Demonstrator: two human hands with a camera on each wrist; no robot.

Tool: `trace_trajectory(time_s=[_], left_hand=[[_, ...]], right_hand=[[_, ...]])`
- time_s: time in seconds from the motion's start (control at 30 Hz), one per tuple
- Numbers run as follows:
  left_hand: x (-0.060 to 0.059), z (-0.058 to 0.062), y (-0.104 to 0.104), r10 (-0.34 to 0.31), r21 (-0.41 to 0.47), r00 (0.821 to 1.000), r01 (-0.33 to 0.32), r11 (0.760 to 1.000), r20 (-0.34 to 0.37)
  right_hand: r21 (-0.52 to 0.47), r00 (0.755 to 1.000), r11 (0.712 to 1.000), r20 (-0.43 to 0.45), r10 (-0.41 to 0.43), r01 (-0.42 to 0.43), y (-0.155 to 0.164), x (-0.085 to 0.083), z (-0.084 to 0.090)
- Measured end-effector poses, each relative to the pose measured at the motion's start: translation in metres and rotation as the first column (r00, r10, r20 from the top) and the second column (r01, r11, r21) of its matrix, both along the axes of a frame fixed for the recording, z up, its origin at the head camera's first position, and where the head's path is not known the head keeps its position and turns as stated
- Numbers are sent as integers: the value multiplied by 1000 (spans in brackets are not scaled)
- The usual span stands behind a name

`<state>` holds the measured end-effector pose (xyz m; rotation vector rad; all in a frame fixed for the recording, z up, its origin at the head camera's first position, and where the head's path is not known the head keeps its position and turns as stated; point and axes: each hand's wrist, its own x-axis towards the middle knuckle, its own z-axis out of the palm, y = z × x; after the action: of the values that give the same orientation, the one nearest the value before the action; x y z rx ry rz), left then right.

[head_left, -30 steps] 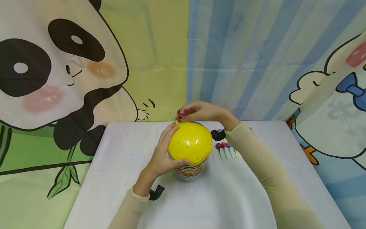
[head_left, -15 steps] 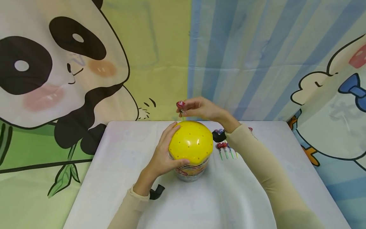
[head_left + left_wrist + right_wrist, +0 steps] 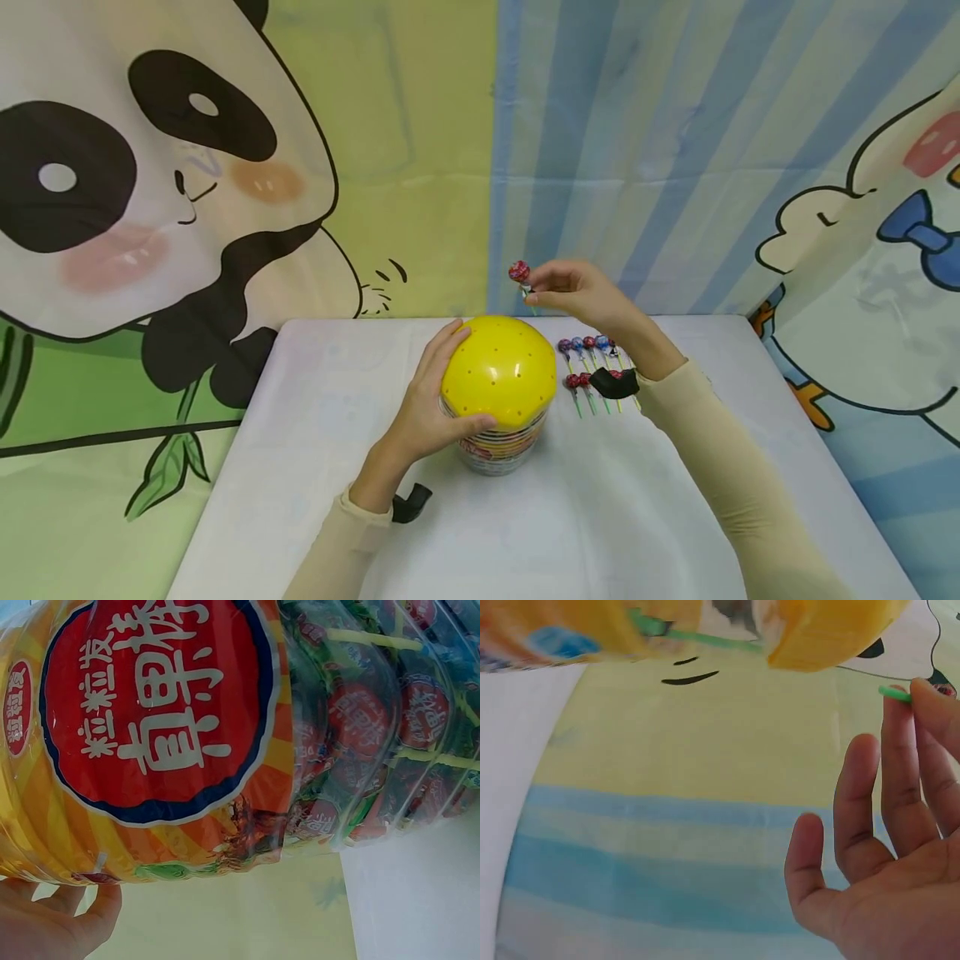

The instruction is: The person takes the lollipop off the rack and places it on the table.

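A clear ribbed jar [image 3: 501,454] with a domed yellow lid [image 3: 501,371] stands on the table in the head view. My left hand [image 3: 420,408] grips the lid from the left, thumb in front and fingers behind. Through the jar's plastic, several wrapped lollipops [image 3: 360,720] show in the left wrist view beside an orange label [image 3: 161,705]. Above and right of the lid, my right hand [image 3: 588,293] pinches a red-wrapped lollipop [image 3: 519,272] by its stick, candy end up. Its green stick [image 3: 894,694] shows between thumb and forefinger in the right wrist view; the other fingers are spread.
Right of the jar, several lollipops lie in two rows, a back row [image 3: 589,342] and a front row [image 3: 573,381], partly hidden by my right wrist's black mount [image 3: 615,383]. A white cloth covers the table [image 3: 637,533]. Behind it hangs a printed backdrop [image 3: 420,150].
My right hand has lifted the lollipop from beside the lid's back edge and carried it to the right. More of the lollipop rows shows. The left hand and jar have stayed put.
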<state>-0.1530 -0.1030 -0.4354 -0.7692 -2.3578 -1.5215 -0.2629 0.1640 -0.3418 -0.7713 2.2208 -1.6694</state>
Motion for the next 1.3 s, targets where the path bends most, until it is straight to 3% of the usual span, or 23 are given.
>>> trace_trajectory(time_s=[0.23, 0.4, 0.6, 0.73, 0.9, 0.97, 1.1, 1.3], left_hand=[[0, -3, -1, 15, 4, 1000, -15, 1000, 1], [0, -5, -2, 18, 12, 1000, -18, 1000, -8], [0, -5, -1, 16, 12, 1000, -16, 1000, -12], [0, -5, -1, 17, 10, 1000, -17, 1000, -4], [0, -4, 0, 15, 10, 1000, -15, 1000, -2], [0, -3, 0, 14, 12, 1000, -14, 1000, -3], [0, -3, 0, 4, 14, 1000, -4, 1000, -8], [-1, -2, 1, -5, 13, 1000, 5, 1000, -6]], right_hand=[[104, 982, 978, 17, -186, 183, 49, 13, -39], [183, 956, 939, 0, -295, 290, 87, 25, -71], [293, 910, 868, -17, -415, 401, 127, 38, -114], [369, 867, 804, -13, -498, 467, 151, 40, -146], [475, 818, 725, 18, -574, 499, 170, 38, -176], [501, 807, 707, 30, -590, 498, 175, 37, -185], [550, 788, 666, 21, -615, 505, 177, 37, -197], [577, 779, 629, -21, -626, 521, 174, 39, -204]])
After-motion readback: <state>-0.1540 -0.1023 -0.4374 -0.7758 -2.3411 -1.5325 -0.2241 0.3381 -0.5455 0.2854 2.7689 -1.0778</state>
